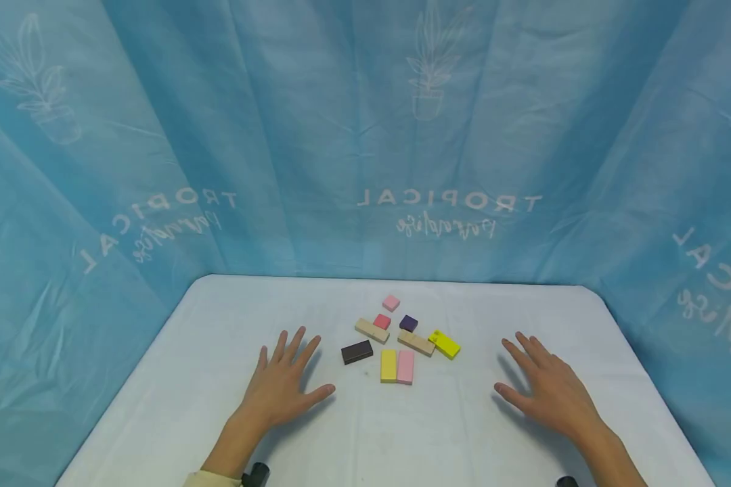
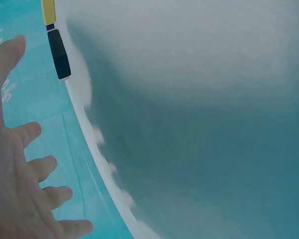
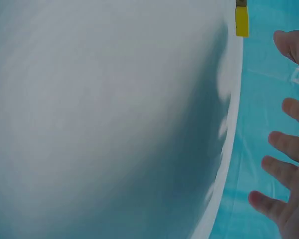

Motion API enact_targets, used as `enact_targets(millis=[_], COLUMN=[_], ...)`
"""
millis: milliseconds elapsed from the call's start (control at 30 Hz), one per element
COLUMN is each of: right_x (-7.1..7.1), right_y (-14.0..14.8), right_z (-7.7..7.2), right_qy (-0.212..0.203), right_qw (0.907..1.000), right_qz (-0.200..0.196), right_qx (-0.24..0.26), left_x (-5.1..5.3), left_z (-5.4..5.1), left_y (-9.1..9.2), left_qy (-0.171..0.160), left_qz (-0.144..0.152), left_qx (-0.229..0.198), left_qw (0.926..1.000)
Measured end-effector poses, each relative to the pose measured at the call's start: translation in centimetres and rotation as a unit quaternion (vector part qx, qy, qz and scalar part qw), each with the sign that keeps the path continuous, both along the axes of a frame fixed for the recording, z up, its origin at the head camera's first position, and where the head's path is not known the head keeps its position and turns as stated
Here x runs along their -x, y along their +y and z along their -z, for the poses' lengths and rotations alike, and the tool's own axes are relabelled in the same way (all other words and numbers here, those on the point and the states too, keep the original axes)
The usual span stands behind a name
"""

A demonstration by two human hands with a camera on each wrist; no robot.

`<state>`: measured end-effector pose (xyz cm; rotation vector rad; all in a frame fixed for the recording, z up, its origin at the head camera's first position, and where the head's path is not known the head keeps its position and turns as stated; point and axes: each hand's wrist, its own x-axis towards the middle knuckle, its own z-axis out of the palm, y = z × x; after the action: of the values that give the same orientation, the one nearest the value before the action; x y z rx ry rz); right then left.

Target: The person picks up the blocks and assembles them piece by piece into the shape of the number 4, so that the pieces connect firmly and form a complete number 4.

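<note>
At the left of the white cloth-covered table (image 1: 463, 433), the left hand (image 1: 282, 387) is held palm down with fingers spread and nearly straight; nothing is gripped, and a clearance above the cloth is suggested by the shadow cast beside it. Just beyond its fingertips a black rectangular block (image 1: 357, 352) is set at a slant; farther back, a pale tan oblong block (image 1: 371, 331) is laid diagonally, with a small coral-red block (image 1: 382, 321) close behind it (whether contact is made cannot be told) and a small pale-pink block (image 1: 391, 302) farthest off.

Nearer the front, a yellow rectangular block (image 1: 388, 366) and a pink rectangular block (image 1: 405, 366) are placed side by side, perhaps squared up by their long edges; behind them a small dark-purple block (image 1: 409, 322) is seen near a second tan oblong block (image 1: 416, 343), whose right end is met or almost met by a bright-yellow oblong block (image 1: 444, 344).

Well apart to the right, the right hand (image 1: 548, 389) is likewise held with fingers loosely spread and nothing grasped; by this wide spacing, it is judged, the cluster is left unobstructed between the hands.
</note>
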<state>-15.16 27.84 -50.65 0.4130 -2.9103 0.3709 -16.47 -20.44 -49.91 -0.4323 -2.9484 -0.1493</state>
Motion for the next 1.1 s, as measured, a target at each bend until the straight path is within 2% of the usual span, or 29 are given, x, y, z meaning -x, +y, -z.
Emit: enact_targets(millis=[133, 233, 367, 467, 667, 967, 1100], right_x=[0.0, 0.1, 0.3, 0.4, 0.7, 1.2, 1.3], right_y=[-0.8, -1.5, -2.5, -3.1, -4.7, -6.9, -7.4], right_z=[-0.1, -0.3, -0.6, -0.6, -0.6, -0.7, -0.7], right_qy=[-0.001, -0.021, -0.033, -0.029, -0.024, -0.036, -0.031], right_qw=[0.9999, 0.9995, 0.9987, 0.9981, 0.9964, 0.9948, 0.995], right_qz=[0.001, 0.003, -0.008, -0.019, -0.04, -0.055, -0.06], right_qx=[0.014, 0.025, 0.038, 0.051, 0.072, 0.078, 0.074], left_x=[0.1, 0.2, 0.2, 0.3, 0.5, 0.9, 1.0], left_z=[-0.4, -0.8, -1.3, -1.7, -2.1, -2.0, -1.8], left_y=[0.1, 0.3, 0.8, 1.3, 2.4, 3.9, 4.1], left_qy=[0.0, -0.004, -0.013, -0.005, 0.034, 0.011, 0.013], left_qz=[0.018, 0.027, 0.034, 0.037, 0.021, 0.013, 0.021], left_qx=[-0.017, -0.035, -0.067, -0.077, -0.084, -0.102, -0.102], left_qw=[0.9997, 0.999, 0.9971, 0.9963, 0.9957, 0.9947, 0.9945])
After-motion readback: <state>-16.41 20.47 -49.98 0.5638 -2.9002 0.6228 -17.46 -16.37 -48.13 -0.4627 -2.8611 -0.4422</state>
